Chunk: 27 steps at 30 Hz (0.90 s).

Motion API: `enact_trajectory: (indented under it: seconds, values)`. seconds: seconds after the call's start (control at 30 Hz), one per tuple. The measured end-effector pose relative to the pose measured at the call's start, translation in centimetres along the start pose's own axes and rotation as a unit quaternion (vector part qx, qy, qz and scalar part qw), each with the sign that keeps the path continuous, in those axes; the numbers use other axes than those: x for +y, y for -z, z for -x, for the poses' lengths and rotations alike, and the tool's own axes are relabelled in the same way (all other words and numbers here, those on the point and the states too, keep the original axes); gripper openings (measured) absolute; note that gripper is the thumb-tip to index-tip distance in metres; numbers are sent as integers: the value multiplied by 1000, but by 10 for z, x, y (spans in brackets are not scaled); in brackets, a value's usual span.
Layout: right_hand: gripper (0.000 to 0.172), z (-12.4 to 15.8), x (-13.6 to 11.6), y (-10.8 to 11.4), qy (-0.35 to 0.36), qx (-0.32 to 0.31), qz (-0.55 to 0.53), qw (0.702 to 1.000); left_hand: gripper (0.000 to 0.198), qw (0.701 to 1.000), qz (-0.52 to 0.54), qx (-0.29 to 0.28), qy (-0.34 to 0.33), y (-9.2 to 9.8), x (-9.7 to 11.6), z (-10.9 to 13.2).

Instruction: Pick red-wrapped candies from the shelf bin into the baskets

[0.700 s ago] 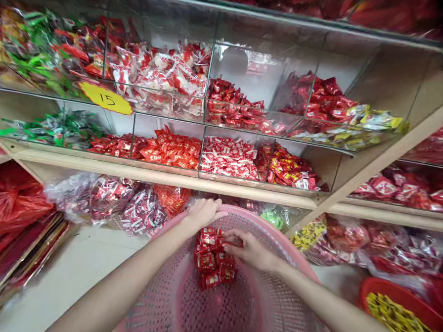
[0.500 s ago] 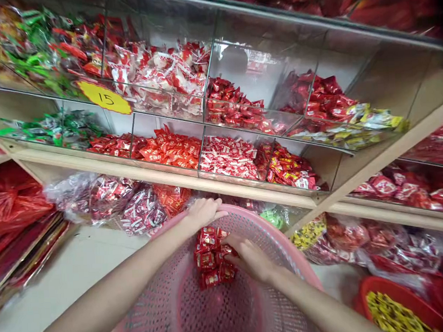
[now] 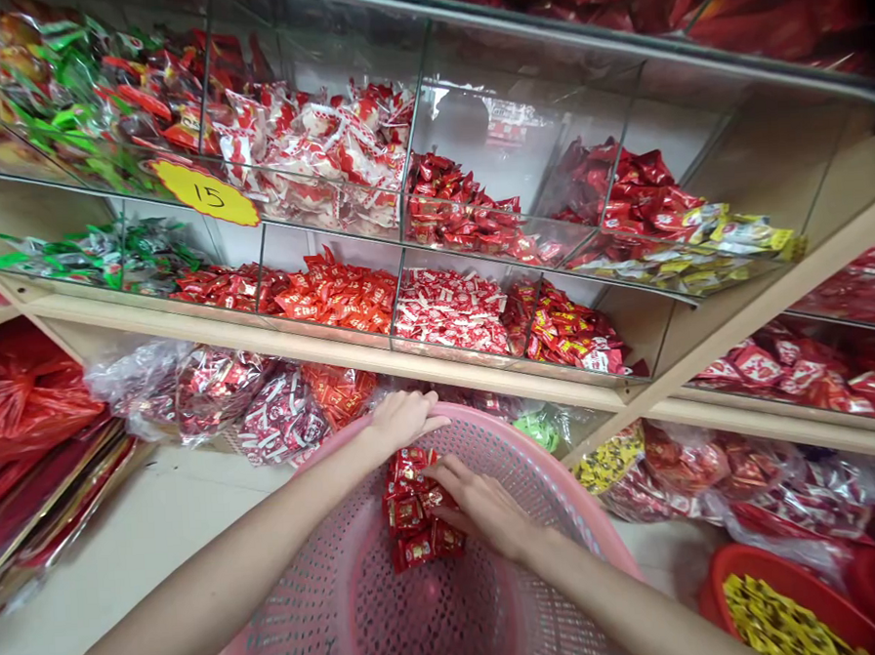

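A pink perforated plastic basket [image 3: 593, 500] stands tilted in front of me, its inside facing me. My left hand [image 3: 404, 419] is closed over the far rim, the fingers bent over the edge. Several red-wrapped candies [image 3: 410, 512] lie in a small heap against the inner far wall. My right hand [image 3: 483, 506] reaches into the basket from the right and touches the heap's right side. Its fingers and thumb are apart, with candy wrappers between them. The fingertips are partly lost among the red wrappers.
Shelves with clear bins hold wrapped candies, among them red-and-white ones [image 3: 451, 310]. A yellow price tag [image 3: 206, 191] reads 15. Bagged candies [image 3: 285, 419] lie under the shelf. A red tub [image 3: 715, 587] of yellow candies stands at the lower right.
My right hand has moved slightly left, further over the red candies. My left hand and the basket have stayed in place.
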State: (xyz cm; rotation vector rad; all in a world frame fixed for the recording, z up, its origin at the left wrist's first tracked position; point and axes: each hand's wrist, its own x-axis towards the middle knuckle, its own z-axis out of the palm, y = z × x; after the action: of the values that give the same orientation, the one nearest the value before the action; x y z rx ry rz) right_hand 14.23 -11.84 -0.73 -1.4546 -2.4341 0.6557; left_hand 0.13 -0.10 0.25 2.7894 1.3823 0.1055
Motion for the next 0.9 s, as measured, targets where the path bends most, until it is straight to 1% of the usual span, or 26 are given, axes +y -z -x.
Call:
enact_trajectory:
  seconds: [0.07, 0.13, 0.17, 0.2, 0.27, 0.33, 0.47, 0.53, 0.6, 0.7, 0.8, 0.9]
  values:
    - [35, -4, 4, 1, -13, 65, -75, 995, 64, 1000, -3, 2, -3, 0, 0, 0]
    - [30, -7, 11, 2, -46, 124, -166, 977, 63, 1000, -7, 2, -5, -1, 0, 0]
    - [28, -8, 15, 1, -67, 133, -214, 965, 62, 1000, -9, 3, -4, 0, 0, 0]
    - [29, -9, 19, 1, -86, 129, -258, 954, 62, 1000, -10, 3, -3, 0, 0, 0]
    - [36, -8, 27, 0, -108, 101, -311, 939, 63, 1000, -9, 5, -2, 1, 1, 0]
    - [46, -5, 33, 0, -105, 92, -293, 946, 64, 1000, -8, 7, -6, 2, 1, 1]
    - [62, 1, 36, 2, -63, 105, -165, 979, 63, 1000, -11, 8, -11, 3, 1, 2]
    - [65, 2, 32, 6, -45, 100, -117, 987, 62, 1000, -15, 8, -10, 3, 1, 2]
    - [62, 2, 28, 10, -41, 105, -83, 990, 62, 1000, -18, 9, -10, 2, 1, 1]
    - [51, 2, 22, 15, -37, 117, -62, 990, 61, 1000, -19, 12, -12, 0, 0, 1]
    - [50, 3, 23, 17, -34, 101, -57, 993, 62, 1000, -16, 9, -7, 0, 0, 1]
    - [47, 4, 28, 15, -52, 88, -20, 995, 62, 1000, -13, 3, -4, 2, 0, 2]
